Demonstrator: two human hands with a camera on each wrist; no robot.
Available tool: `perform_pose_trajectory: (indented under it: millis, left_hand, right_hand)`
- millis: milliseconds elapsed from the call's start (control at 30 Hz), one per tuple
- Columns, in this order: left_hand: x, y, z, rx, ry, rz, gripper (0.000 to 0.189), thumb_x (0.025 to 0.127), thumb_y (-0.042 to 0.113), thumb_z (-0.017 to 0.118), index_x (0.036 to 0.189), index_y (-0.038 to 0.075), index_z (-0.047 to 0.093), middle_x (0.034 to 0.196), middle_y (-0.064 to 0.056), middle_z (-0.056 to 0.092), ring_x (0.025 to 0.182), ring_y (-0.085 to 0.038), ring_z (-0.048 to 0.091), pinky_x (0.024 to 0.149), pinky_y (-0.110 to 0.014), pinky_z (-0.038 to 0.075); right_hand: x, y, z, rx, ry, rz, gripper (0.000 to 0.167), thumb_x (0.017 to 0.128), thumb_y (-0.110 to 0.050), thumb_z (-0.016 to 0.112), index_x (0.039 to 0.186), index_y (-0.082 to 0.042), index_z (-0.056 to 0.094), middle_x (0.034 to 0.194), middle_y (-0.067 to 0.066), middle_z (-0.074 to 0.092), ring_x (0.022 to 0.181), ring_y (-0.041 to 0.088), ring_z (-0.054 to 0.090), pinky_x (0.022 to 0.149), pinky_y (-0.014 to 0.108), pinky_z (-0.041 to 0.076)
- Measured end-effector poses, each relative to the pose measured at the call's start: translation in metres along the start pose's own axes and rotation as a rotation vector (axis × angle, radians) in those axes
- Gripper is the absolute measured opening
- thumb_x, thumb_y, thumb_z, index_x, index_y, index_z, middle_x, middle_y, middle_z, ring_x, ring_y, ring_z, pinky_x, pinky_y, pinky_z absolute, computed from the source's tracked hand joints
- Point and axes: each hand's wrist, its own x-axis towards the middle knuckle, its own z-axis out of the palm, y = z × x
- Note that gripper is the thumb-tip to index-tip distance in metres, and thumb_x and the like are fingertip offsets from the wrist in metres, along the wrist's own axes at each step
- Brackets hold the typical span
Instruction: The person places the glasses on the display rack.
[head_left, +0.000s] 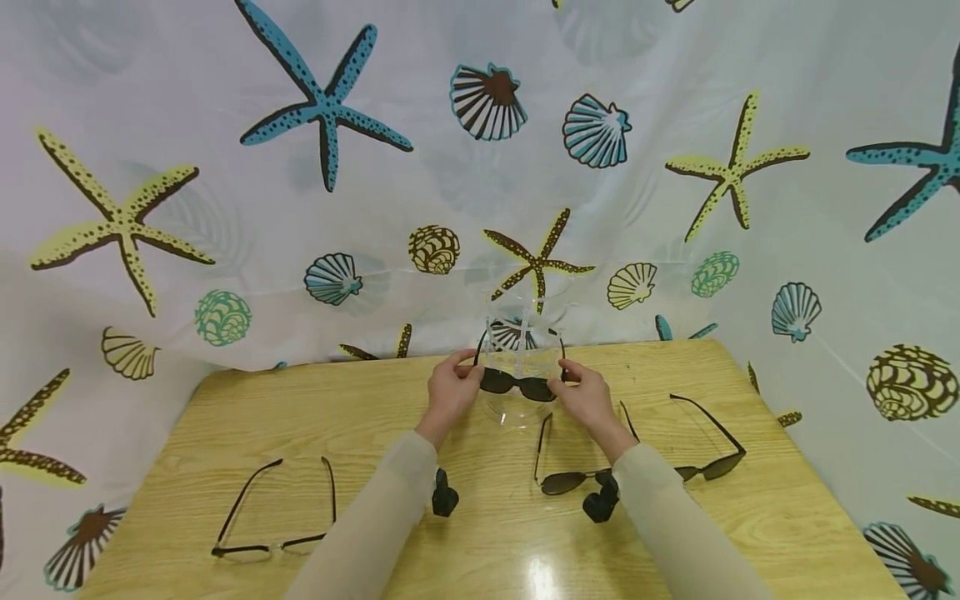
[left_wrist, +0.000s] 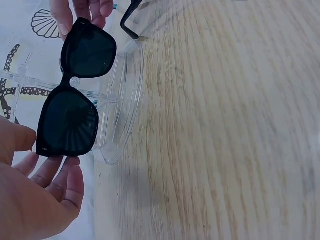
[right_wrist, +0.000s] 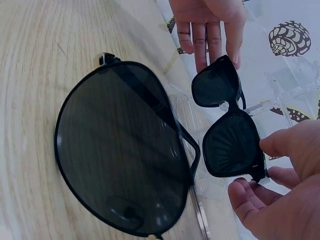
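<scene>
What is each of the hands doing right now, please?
Left hand: holding one end of the black sunglasses, pinched between thumb and fingers.
Right hand: holding their other end, likewise pinched.

Both arms reach in from the near side and converge toward the far middle, the left arm (head_left: 360, 537) slanting to the right and the right arm (head_left: 693, 533) to the left. Pale sleeves (head_left: 412, 467) cover them, leaving the left wrist (head_left: 432, 427) and right wrist (head_left: 615, 437) bare. The left hand (head_left: 454, 386) and right hand (head_left: 585, 396) are near each other yet apart, about level, in mirrored pinching grips. The left thumb (left_wrist: 21, 137) and right thumb (right_wrist: 278, 143) oppose bent fingers (left_wrist: 74, 186).
</scene>
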Motion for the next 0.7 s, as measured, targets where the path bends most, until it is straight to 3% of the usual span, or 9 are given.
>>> perform_pose_trajectory:
  millis: [333, 700]
  left_hand:
    - [-0.004, -0.002, -0.006, 0.025, -0.002, 0.000, 0.039, 0.103, 0.022, 0.067, 0.141, 0.012, 0.067, 0.118, -0.016, 0.079, 0.106, -0.033, 0.074, 0.090, -0.046, 0.057]
    - [-0.025, -0.001, -0.028, 0.081, -0.064, 0.056, 0.046, 0.103, 0.022, 0.065, 0.148, 0.010, 0.061, 0.120, -0.017, 0.078, 0.109, -0.035, 0.074, 0.095, -0.052, 0.057]
  right_hand:
    - [-0.003, 0.001, -0.006, -0.050, 0.039, -0.025, 0.054, 0.106, -0.024, 0.063, 0.155, -0.006, 0.053, 0.148, 0.027, 0.058, 0.128, 0.044, 0.063, 0.098, 0.054, 0.056]
    - [-0.024, 0.009, -0.038, -0.037, 0.042, -0.063, 0.048, 0.107, -0.027, 0.062, 0.151, -0.008, 0.057, 0.145, 0.025, 0.060, 0.128, 0.042, 0.061, 0.101, 0.055, 0.054]
